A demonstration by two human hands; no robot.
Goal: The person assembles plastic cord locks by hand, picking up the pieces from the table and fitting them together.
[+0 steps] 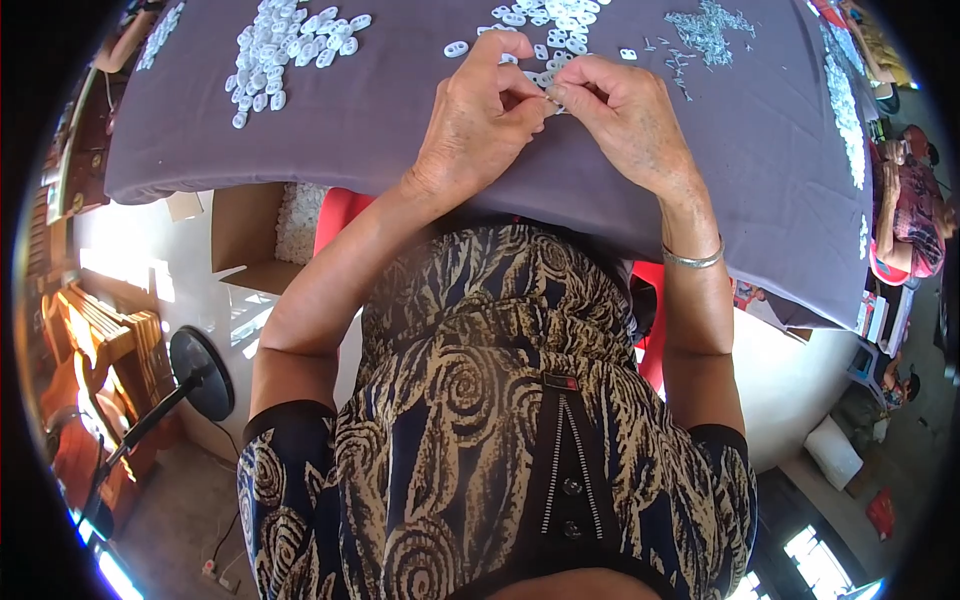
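Over the near part of a cloth-covered table [330, 140], both my hands meet fingertip to fingertip. My left hand [468, 125] is closed, its thumb and fingers pinched toward the right. Opposite it, my right hand [640, 130] pinches with thumb and index finger at the same spot. Whatever sits between the fingertips is tiny and mostly covered by them. Just beyond the hands lies a heap of small white oval plastic pieces with two holes [572, 18]. One loose white piece [456, 49] rests beside my left hand, another [628, 54] past my right.
Another heap of white pieces [275, 50] lies at left, and a scatter of small metal screws [710, 35] at right. A cardboard box [245, 235] with white pieces stands below the table edge. A black round-based stand [203, 373] is lower left; a person [915, 215] sits far right.
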